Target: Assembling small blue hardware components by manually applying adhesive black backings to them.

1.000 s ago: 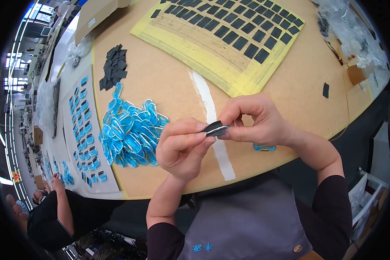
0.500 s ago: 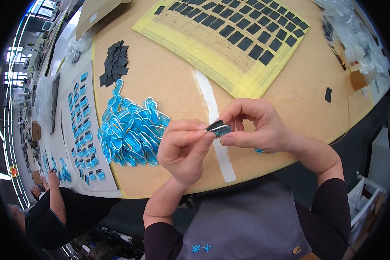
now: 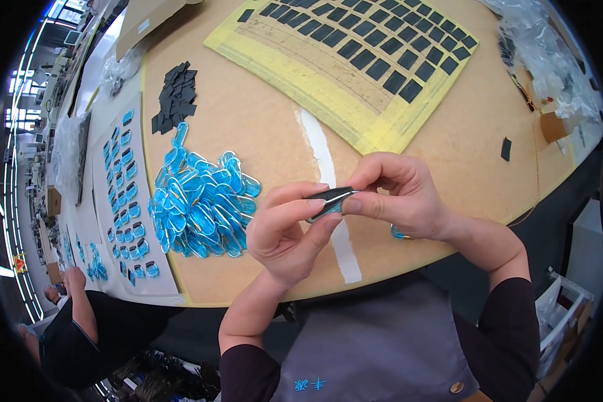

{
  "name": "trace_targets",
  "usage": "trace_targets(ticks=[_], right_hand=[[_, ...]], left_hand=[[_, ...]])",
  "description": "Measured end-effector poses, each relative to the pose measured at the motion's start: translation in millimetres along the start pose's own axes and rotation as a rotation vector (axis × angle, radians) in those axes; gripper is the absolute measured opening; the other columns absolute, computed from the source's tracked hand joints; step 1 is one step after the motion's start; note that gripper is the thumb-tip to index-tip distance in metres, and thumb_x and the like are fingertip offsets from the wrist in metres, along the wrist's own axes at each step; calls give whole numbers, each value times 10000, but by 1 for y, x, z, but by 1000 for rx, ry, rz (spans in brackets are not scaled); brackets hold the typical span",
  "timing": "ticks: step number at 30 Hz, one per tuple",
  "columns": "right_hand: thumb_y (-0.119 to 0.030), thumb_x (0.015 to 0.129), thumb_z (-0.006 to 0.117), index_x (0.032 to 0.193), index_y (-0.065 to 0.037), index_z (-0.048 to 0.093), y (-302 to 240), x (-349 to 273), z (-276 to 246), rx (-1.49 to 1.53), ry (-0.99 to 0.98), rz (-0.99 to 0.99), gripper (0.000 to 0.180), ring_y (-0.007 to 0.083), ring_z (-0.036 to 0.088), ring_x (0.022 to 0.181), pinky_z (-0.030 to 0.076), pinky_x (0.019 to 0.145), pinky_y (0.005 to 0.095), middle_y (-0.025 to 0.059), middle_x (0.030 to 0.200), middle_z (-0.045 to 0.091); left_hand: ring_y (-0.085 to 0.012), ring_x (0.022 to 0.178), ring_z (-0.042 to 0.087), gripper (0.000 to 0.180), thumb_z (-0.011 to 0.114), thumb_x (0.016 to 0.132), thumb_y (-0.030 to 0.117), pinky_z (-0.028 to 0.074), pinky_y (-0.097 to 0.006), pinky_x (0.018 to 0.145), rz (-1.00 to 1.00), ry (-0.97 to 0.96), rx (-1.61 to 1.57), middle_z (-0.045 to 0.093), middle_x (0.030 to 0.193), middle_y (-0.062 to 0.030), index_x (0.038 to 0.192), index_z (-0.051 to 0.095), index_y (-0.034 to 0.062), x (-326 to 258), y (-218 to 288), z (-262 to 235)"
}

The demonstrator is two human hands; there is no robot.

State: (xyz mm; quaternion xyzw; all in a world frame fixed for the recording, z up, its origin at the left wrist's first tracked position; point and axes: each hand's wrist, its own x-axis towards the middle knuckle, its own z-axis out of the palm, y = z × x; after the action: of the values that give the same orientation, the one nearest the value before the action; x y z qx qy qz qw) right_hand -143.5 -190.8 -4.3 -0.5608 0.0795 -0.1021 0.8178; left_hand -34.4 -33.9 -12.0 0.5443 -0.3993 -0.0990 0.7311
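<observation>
Above the near part of the table, my left hand [image 3: 285, 240] and my right hand [image 3: 409, 201] meet over one small piece. It is a blue, glossy oval patch [image 3: 327, 210] with a white edge, and a black strip [image 3: 333, 193] lies along its upper side. My left fingers and thumb pinch its left end. My right thumb and fingertips press the right end. Part of the patch is hidden behind the fingers. Beneath my right hand another blue patch [image 3: 398, 232] shows partly on the table. Left of my hands lies a heap of similar blue patches [image 3: 201, 204].
A yellow-edged board [image 3: 375, 137] bears rows of black rectangles. Loose black pieces [image 3: 175, 94] are piled at the far left, and a single one [image 3: 506, 149] lies at right. Blue patches line a grey sheet [image 3: 157, 241]. Another person's hand [image 3: 75, 278] is at far left.
The piece has turned between my fingers, and its black strip now shows longer and flatter. My right thumb has moved up onto its end.
</observation>
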Motion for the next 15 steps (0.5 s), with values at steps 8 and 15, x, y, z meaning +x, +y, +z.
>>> trace_targets(ticks=[8,15], right_hand=[[11,836,707,955,-2,648,-3,1,0,-133,-21,-32,133,80,613,812,484,714,209,53,904,668],[-38,861,704,967,2,645,6,1,7,59,6,3,128,35,600,797,481,686,175,17,883,658]], left_hand=[[-184,863,648,225,728,763,-89,510,-239,718,-3,-64,120,664,988,-171,957,640,-16,-1,2,-9],[-159,843,622,179,690,799,-101,491,-223,712,-68,11,27,649,962,-138,939,620,-13,-3,3,-3]])
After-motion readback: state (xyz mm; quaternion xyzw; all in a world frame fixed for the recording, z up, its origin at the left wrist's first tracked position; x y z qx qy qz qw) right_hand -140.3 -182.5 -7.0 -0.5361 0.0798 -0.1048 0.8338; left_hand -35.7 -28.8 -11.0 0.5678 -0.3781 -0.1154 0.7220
